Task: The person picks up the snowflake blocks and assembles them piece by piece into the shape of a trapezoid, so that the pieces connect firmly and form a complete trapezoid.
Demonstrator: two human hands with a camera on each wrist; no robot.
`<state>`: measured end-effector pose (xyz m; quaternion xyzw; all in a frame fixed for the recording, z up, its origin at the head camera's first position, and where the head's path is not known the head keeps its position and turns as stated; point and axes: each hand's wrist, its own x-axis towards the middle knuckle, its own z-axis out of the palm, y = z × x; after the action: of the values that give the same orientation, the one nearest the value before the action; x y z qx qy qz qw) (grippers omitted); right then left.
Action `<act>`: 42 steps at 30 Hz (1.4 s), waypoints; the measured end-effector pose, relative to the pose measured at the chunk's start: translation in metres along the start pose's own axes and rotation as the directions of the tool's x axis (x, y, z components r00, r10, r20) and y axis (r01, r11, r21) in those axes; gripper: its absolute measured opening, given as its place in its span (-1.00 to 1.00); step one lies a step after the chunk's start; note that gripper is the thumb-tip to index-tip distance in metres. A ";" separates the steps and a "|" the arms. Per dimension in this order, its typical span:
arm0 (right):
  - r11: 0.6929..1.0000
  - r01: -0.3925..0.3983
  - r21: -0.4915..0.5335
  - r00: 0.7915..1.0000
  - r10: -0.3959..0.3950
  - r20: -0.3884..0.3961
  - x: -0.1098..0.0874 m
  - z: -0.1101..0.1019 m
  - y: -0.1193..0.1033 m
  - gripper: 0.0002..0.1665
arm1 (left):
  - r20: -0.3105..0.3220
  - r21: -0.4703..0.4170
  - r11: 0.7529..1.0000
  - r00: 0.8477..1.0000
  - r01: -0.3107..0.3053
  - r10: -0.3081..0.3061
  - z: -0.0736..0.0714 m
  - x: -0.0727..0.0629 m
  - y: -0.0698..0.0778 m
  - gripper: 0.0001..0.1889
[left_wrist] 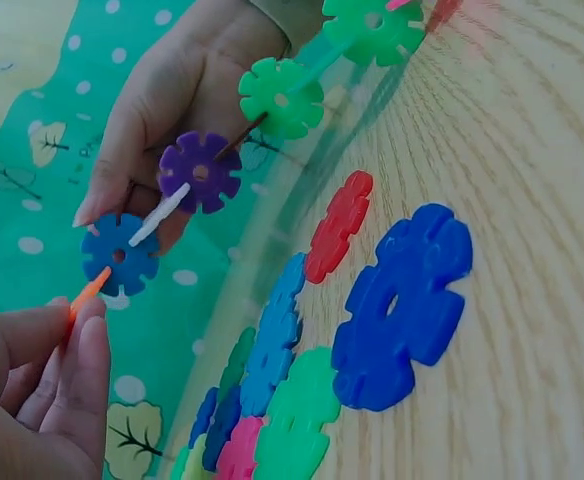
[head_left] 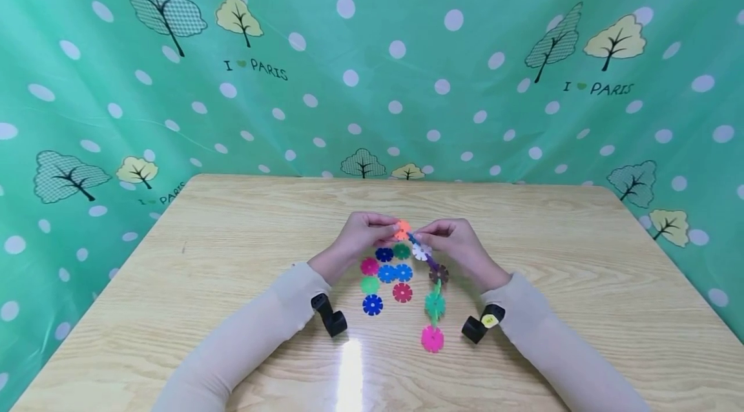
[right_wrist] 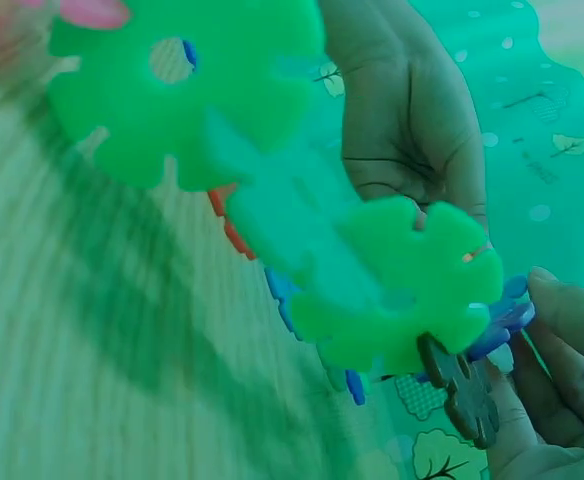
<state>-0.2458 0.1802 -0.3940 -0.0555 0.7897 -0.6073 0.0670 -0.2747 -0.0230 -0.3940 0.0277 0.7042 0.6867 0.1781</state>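
Note:
My left hand (head_left: 367,232) pinches an orange notched plastic disc (head_left: 403,229) between thumb and fingers. In the left wrist view its edge meets a blue disc (left_wrist: 119,262), which my right hand (head_left: 456,243) pinches from the other side. A chain of interlocked discs hangs from the blue one: a white disc (head_left: 421,252), a purple disc (left_wrist: 200,173), a brown disc (right_wrist: 460,393), green discs (right_wrist: 402,290) and a pink disc (head_left: 433,339) at the near end. In the right wrist view, the chain hides part of the left hand.
Several loose discs lie on the wooden table (head_left: 261,218) below the hands, among them a dark blue disc (head_left: 372,305), a red disc (head_left: 402,292) and a light green disc (head_left: 369,284). Behind the table hangs a green dotted cloth (head_left: 372,44).

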 end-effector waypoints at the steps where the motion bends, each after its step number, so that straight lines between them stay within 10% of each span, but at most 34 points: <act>1: 1.000 -0.002 0.011 1.000 0.002 0.002 0.000 0.000 0.000 -0.70 | 0.003 0.011 1.000 1.000 0.003 -0.003 0.001 -0.001 0.000 -0.78; 12: 0.997 -0.016 0.070 1.000 0.015 0.013 0.002 0.004 0.003 -0.70 | 0.097 0.138 0.990 0.995 -0.036 0.022 0.006 -0.005 -0.005 -0.80; 23: 0.997 -0.079 0.011 0.996 0.078 0.039 0.002 0.002 0.002 -0.70 | 0.102 0.284 0.955 0.993 -0.084 0.057 -0.032 -0.003 -0.006 -0.73; 32: 0.998 -0.040 -0.038 0.987 0.045 0.157 0.005 -0.003 0.003 -0.69 | 0.261 0.474 0.875 0.965 -0.094 -0.037 -0.051 -0.017 -0.015 -0.68; 42: 1.000 0.007 -0.019 0.970 -0.002 0.244 0.006 -0.006 0.004 -0.67 | 0.364 0.571 0.780 0.931 -0.257 0.040 -0.055 -0.021 -0.019 -0.63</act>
<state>-0.2530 0.1863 -0.3966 -0.1323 0.7813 -0.5881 0.1617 -0.2670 -0.0826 -0.4090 0.2549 0.8425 0.4204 0.2201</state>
